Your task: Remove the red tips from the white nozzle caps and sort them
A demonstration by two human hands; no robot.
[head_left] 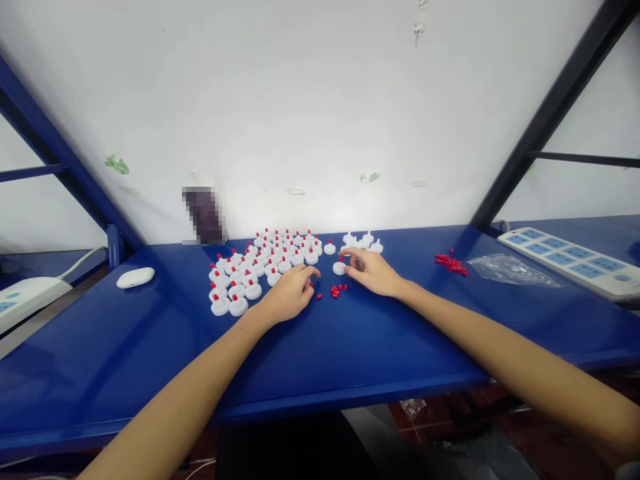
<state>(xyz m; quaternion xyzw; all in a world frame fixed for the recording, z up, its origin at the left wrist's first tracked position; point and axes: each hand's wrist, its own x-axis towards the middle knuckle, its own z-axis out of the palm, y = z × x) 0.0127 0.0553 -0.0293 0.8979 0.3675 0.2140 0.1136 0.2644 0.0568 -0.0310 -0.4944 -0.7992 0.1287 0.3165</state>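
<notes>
In the head view, my right hand has thumb and index finger closed about a white nozzle cap with a red tip, which stands upright on the blue table. My left hand rests low over the table, its fingers bent, with index and thumb apart. Right by its fingertips lies a small red tip cover. A few more red tip covers are scattered between my hands. Beyond my left hand stand many white nozzle caps with red tips. Several white nozzle caps with bare spouts stand behind my right hand.
A pile of red tip covers lies at right beside a clear plastic bag. Power strips sit at both sides. A white oval case lies at left. The wall bounds the table's back.
</notes>
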